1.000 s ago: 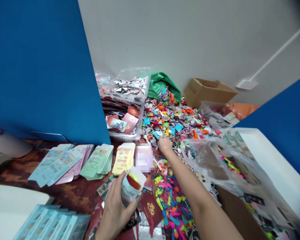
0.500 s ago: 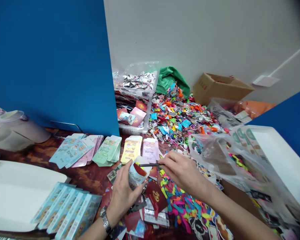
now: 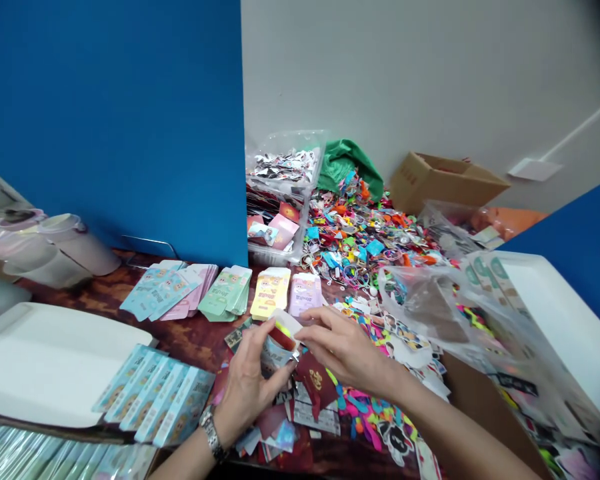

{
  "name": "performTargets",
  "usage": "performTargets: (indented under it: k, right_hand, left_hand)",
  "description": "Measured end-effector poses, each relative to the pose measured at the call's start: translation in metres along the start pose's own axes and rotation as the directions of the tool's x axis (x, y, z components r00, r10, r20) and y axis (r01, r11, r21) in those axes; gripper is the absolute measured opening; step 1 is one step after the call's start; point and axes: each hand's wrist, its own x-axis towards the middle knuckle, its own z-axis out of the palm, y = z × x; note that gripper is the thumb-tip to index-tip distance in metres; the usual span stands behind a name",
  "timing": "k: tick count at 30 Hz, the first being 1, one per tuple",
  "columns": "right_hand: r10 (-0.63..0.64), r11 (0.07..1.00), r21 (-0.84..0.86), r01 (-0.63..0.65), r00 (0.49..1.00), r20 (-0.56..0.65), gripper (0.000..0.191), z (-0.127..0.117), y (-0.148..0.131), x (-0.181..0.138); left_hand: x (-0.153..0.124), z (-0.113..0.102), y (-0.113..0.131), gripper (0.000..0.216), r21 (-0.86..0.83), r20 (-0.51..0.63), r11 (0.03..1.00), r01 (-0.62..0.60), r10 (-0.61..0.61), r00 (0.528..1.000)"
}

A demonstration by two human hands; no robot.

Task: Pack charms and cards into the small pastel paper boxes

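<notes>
Upright in my left hand (image 3: 245,380) is a small light-blue card box (image 3: 275,355), thumb and fingers wrapped round its sides. Its top is open, showing something red and a bit of bright yellow inside. My right hand (image 3: 347,350) has its fingertips closed at the box's raised white flap; the thumb is mostly hidden. Below the hands lie a dark red booklet (image 3: 314,380) with gold print and silver packets (image 3: 317,419). Colourful balloons (image 3: 363,407) are spread under my right forearm. Behind the box are yellow cartons (image 3: 270,293) and purple cartons (image 3: 305,293).
Green cartons (image 3: 225,293) and blue cartons (image 3: 155,287) lie further left. Filled blue boxes (image 3: 155,393) lean beside a white tray (image 3: 45,367). A heap of trinkets (image 3: 360,233), clear bins (image 3: 300,240) and a cardboard box (image 3: 445,180) stand behind. Blue panels flank the table.
The dark thin stick that my right hand held at the box's opening no longer shows. My right fingers have moved left onto the flap. The view has shifted slightly left.
</notes>
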Motion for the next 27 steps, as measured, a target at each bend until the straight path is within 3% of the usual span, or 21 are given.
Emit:
performTargets:
  k: [4,9,14,21,27]
  right_hand:
    - [0.096,0.967,0.242,-0.085,0.995,-0.034,0.022,0.013,-0.005,-0.006]
    - [0.292,0.907,0.356,-0.225,0.945,-0.146,0.04,0.035,-0.025,-0.012]
    - [0.23,0.908,0.392,-0.149,0.958,-0.169,0.03,0.036,-0.033,-0.011]
    - [0.287,0.889,0.409,-0.204,0.946,-0.153,0.02,0.034,-0.04,-0.004]
    - [0.354,0.865,0.428,-0.262,0.923,-0.149,0.024,0.043,-0.047,-0.009]
  left_hand:
    - [-0.004,-0.001,0.0,0.053,-0.056,0.001,0.997,-0.059,0.06,0.998]
    - [-0.01,-0.003,0.003,0.065,-0.043,-0.015,0.994,-0.1,0.1,0.995]
    - [-0.017,-0.006,0.005,0.083,0.055,0.036,0.998,-0.006,0.004,0.999]
    - [-0.018,-0.007,0.007,0.09,0.106,0.073,0.994,0.021,-0.029,0.997]
    - [-0.022,-0.005,0.007,0.103,0.299,0.076,0.954,0.016,-0.04,0.996]
